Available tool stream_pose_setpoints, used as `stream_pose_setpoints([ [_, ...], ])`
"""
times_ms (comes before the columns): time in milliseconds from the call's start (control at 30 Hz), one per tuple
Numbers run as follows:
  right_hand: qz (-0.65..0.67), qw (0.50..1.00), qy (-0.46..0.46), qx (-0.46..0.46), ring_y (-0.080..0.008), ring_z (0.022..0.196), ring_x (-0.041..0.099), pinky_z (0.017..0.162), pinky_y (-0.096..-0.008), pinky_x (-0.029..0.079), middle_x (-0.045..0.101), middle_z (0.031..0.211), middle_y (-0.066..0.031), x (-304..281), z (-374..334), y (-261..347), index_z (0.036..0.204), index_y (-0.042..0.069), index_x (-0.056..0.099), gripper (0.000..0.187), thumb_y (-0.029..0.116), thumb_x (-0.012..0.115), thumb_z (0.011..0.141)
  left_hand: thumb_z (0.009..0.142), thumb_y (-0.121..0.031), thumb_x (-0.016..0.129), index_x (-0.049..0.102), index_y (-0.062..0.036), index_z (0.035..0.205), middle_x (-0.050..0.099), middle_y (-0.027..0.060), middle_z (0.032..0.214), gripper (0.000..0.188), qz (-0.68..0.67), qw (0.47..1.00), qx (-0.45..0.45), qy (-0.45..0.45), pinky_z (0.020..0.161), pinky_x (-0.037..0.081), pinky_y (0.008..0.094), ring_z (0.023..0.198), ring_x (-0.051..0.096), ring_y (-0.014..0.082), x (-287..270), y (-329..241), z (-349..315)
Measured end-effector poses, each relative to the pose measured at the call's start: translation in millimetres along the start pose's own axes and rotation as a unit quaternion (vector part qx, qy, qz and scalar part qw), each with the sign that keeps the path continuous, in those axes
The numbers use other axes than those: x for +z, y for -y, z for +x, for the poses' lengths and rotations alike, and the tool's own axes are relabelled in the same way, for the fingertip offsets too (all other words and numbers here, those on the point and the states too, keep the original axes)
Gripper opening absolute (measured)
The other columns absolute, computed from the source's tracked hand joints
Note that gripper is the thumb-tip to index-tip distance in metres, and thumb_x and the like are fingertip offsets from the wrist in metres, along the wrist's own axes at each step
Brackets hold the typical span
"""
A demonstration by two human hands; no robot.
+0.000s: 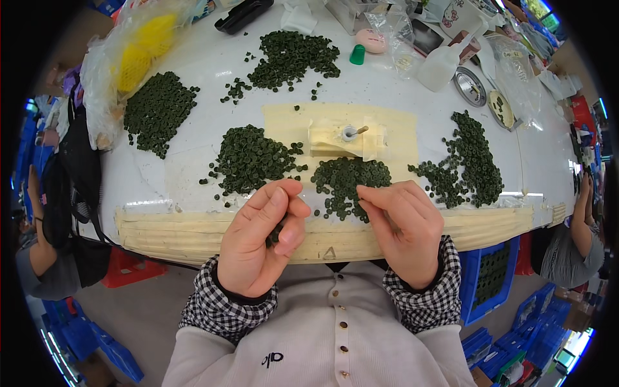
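My left hand [255, 242] is curled at the table's front edge, with several small dark green round pieces [276, 233] showing between its fingers and palm. Thumb and fingertips of my right hand [412, 226] are pinched together over the right edge of a pile of small green rings [348, 184]; whatever they hold is too small to make out. Just beyond that pile stands a taped cream block [329, 137] with an upright metal pin [354, 133]. Left of it lies a heap of dark green pieces [248, 158].
More green pieces lie at the far middle [293, 58], far left [158, 113] and right [477, 161]. A clear bag with yellow contents [145, 51] sits back left. A white bottle [442, 68] and round tin [469, 87] stand back right. A blue crate [490, 277] is below the table.
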State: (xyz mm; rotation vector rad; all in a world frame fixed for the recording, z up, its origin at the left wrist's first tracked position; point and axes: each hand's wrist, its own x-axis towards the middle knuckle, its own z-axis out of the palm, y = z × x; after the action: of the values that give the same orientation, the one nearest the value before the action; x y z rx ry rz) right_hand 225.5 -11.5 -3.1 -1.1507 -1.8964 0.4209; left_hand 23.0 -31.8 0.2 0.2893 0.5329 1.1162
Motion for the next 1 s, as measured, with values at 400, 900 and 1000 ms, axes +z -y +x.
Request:
stream_pose_setpoints([
  [400, -0.029, 0.999, -0.005, -0.019, -0.0225, 0.066, 0.057, 0.058, -0.0297, 0.047, 0.064, 0.076, -0.0076, -1.4, 0.5, -2.0, 0.081, 0.001, 0.066, 0.018, -0.006, 0.069, 0.065, 0.093, -0.008, 0.051, 0.058, -0.0027, 0.107, 0.062, 0.0034, 0.091, 0.017, -0.030, 0.998, -0.047, 0.006, 0.054, 0.032, 0.0175, 0.056, 0.036, 0.0032, 1.3, 4.7, 0.4],
  [900, 0.324, 0.932, 0.048, 0.153, -0.0139, 0.074, 0.055, 0.068, -0.0250, 0.045, 0.062, 0.082, -0.0079, -2.1, -5.6, 7.7, 0.085, -0.001, 0.063, 0.011, -0.003, 0.066, 0.074, 0.093, -0.009, 0.050, 0.057, -0.0003, 0.111, 0.064, 0.0074, 0.093, 0.022, 0.027, 0.996, -0.081, 0.000, 0.051, 0.032, 0.0164, 0.054, 0.035, 0.0020, 8.2, 14.0, -0.1],
  [1000, 0.340, 0.926, 0.058, 0.153, -0.0140, 0.075, 0.055, 0.069, -0.0250, 0.044, 0.062, 0.082, -0.0078, -0.7, -5.8, 8.1, 0.086, -0.001, 0.062, 0.011, -0.003, 0.064, 0.075, 0.093, -0.010, 0.050, 0.058, -0.0003, 0.110, 0.065, 0.0073, 0.093, 0.021, 0.044, 0.994, -0.096, 0.007, 0.050, 0.032, 0.0160, 0.054, 0.035, 0.0018, 10.4, 14.5, 0.7],
])
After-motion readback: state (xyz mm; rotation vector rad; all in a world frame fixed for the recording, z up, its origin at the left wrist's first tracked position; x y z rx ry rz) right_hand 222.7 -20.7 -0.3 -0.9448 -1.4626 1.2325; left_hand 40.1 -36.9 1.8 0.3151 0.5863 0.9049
